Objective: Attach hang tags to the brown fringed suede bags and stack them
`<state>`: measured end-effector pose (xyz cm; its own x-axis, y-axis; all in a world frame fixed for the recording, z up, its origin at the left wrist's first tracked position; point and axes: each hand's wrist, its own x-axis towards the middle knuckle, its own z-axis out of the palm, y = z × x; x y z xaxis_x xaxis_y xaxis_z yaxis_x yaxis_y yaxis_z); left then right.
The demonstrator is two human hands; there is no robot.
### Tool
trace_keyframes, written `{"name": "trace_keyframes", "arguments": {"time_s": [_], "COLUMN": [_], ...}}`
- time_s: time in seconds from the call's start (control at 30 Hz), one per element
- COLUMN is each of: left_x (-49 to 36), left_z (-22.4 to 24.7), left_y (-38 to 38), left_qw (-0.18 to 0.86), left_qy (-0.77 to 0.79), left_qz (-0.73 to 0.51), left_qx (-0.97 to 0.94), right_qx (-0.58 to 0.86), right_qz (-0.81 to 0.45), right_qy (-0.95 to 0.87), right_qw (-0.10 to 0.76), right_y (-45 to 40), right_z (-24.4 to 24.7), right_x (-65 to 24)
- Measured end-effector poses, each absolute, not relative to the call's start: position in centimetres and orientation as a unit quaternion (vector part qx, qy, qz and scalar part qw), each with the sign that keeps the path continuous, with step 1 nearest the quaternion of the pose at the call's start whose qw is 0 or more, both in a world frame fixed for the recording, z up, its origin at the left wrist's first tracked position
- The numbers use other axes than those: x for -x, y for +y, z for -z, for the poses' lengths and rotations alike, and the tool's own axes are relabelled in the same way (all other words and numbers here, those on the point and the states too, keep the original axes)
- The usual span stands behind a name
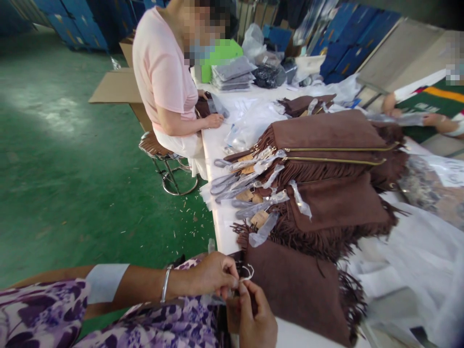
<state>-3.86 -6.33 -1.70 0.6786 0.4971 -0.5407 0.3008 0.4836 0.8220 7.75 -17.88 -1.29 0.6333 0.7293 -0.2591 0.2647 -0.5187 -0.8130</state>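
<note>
My left hand (213,274), with a silver bangle at the wrist, and my right hand (258,316) meet at the table's near edge, fingertips pinched close together. A thin white string (248,271) loops up from between them, and both hands grip it. Below the fingers hangs a brownish piece (233,314), partly hidden, perhaps a tag. Just beyond lies a flat brown fringed bag (297,290) on the white table. Past it are more brown fringed bags (337,198), some stacked, with gold zips, plastic-wrapped straps (250,208) and cardboard tags (260,218).
Across the table corner a person in a pink top (170,72) handles a dark item. Another person's hands (431,118) hold clear plastic at the right. Grey packed parcels (232,75) and plastic bags stand at the back. A stool (159,150) and open carton (116,88) are left.
</note>
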Motion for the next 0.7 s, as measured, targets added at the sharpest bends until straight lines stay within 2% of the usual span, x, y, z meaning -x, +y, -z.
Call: {"name": "trace_keyframes", "arguments": {"time_s": [0.2,0.4,0.47,0.6,0.7], "left_x": [3.9,4.3,4.6,4.7,4.5], "left_z": [1.8,2.3,2.2,1.8,1.6], "left_y": [-6.4,-5.5,-4.9,-3.5,-2.6], "left_qw": [0.774,0.83,0.862,0.891,0.888], "left_qy": [0.379,0.36,0.322,0.233,0.207], "left_qz": [-0.072,-0.102,-0.056,0.12,0.147], "left_qx": [-0.502,-0.412,-0.388,-0.371,-0.385], "right_qx": [0.815,0.84,0.836,0.823,0.84], "right_qz": [-0.291,-0.233,-0.221,-0.219,-0.218], "right_qy": [-0.34,-0.356,-0.383,-0.415,-0.37], "right_qw": [0.369,0.337,0.326,0.32,0.331], "right_y": [-18.0,-18.8,-18.8,-18.9,-19.7], "right_z": [1.1,2.8,3.2,3.0,2.8], "right_x": [-8.0,-8.5,-8.8,-8.8,-7.8]}}
